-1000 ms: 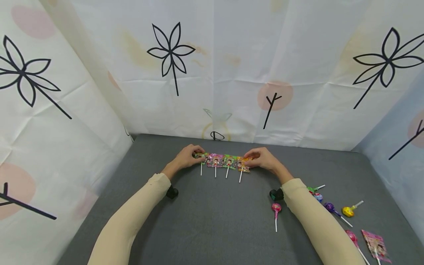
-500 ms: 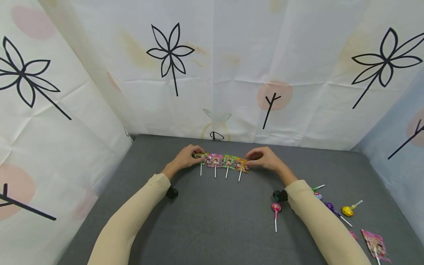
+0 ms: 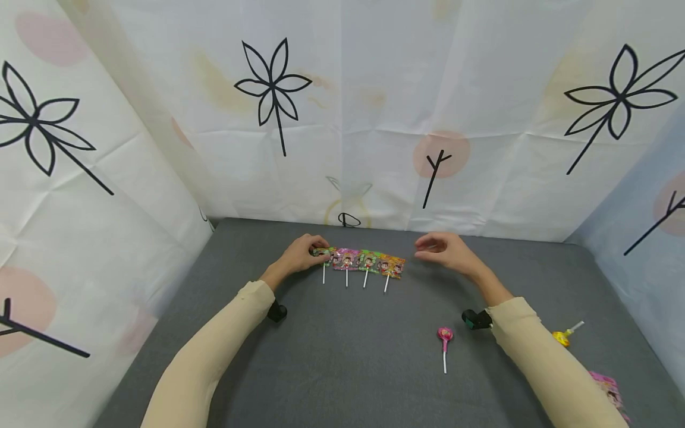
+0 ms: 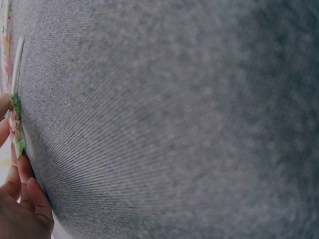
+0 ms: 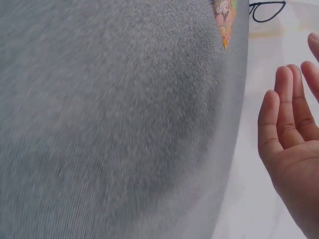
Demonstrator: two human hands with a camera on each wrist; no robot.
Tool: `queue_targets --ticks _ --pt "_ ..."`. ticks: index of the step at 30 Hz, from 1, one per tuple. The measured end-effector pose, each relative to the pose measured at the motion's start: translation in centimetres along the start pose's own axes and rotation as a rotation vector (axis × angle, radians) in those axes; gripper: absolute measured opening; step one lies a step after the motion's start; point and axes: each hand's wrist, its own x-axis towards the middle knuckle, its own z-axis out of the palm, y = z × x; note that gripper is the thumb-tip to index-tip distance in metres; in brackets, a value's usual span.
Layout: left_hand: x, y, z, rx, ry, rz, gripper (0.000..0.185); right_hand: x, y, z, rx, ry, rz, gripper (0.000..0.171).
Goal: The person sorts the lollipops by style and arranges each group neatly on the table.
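Note:
A row of several flat wrapped lollipops [image 3: 364, 262] lies on the grey table [image 3: 342, 351], sticks toward me. My left hand [image 3: 302, 254] has its fingers curled on the leftmost green-wrapped lollipop [image 3: 323, 254] and pinches its edge; that wrapper [image 4: 16, 124] shows at the left wrist view's edge beside my fingers [image 4: 30, 199]. My right hand [image 3: 446, 252] hovers to the right of the row, fingers relaxed and holding nothing. In the right wrist view the palm and fingers [image 5: 289, 144] are spread loosely, with the row's orange end wrapper [image 5: 224, 20] far off.
A pink round lollipop [image 3: 445, 336] lies alone at centre right. A yellow lollipop [image 3: 563, 337] and a pink wrapped one [image 3: 610, 389] lie at the right, partly behind my right sleeve. Patterned white cloth walls [image 3: 342, 119] close in the table's back and sides.
My right hand has let go of the orange end lollipop, lifted and moved right, away from the row. My left hand stays on the green end.

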Motion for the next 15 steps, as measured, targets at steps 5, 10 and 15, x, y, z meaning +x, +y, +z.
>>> queue_targets --ticks 5,10,15 --pt "0.1 -0.1 0.1 0.000 -0.002 -0.008 0.029 -1.1 -0.2 -0.5 -0.024 -0.009 -0.001 0.030" --pt "0.1 -0.1 0.1 -0.006 -0.004 -0.004 0.029 -2.5 -0.6 -0.8 -0.035 -0.026 0.008 0.027" --pt "0.1 0.0 0.0 -0.012 -0.005 -0.009 0.029 -3.8 -1.0 -1.1 -0.026 -0.029 0.023 0.027"
